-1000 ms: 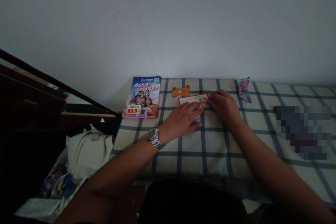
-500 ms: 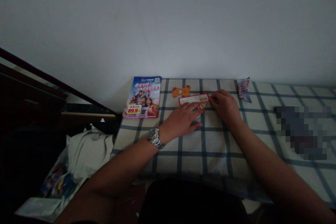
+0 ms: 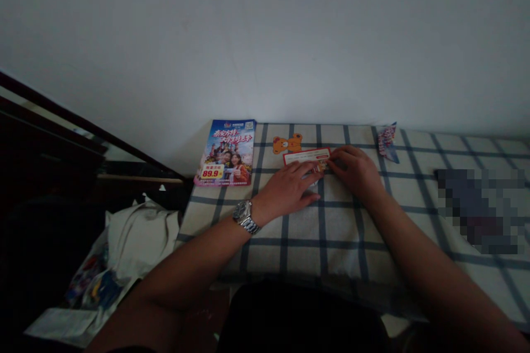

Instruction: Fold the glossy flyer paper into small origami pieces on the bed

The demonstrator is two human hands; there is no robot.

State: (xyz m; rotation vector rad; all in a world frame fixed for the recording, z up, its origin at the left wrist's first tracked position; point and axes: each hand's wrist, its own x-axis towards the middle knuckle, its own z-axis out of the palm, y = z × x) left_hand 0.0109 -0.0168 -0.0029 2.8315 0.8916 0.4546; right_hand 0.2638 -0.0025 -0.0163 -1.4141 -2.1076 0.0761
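A red-bordered card point(image 3: 304, 156) with printed text lies on the checked cloth, its lower part covered by my hands. My left hand point(image 3: 287, 190) rests palm down over its lower left part, fingers stretched out and thumb apart. At the card's right end, the fingertips of my right hand point(image 3: 358, 174) are pinched together on the edge. Whether a smaller piece is between them is too dim to see. Just above the card, a brown bear-shaped cut-out point(image 3: 287, 144) lies flat.
A colourful leaflet point(image 3: 232, 146) lies at the left end of the checked cloth point(image 3: 318, 251). A crumpled wrapper point(image 3: 387, 142) stands to the right, and a pixelated dark object point(image 3: 476, 209) lies farther right. White bags point(image 3: 141, 231) sit lower left. The wall point(image 3: 290, 38) rises behind.
My right fingertips have shifted slightly down and left, from the card's upper right corner along its right end. My left hand stays in place on the card.
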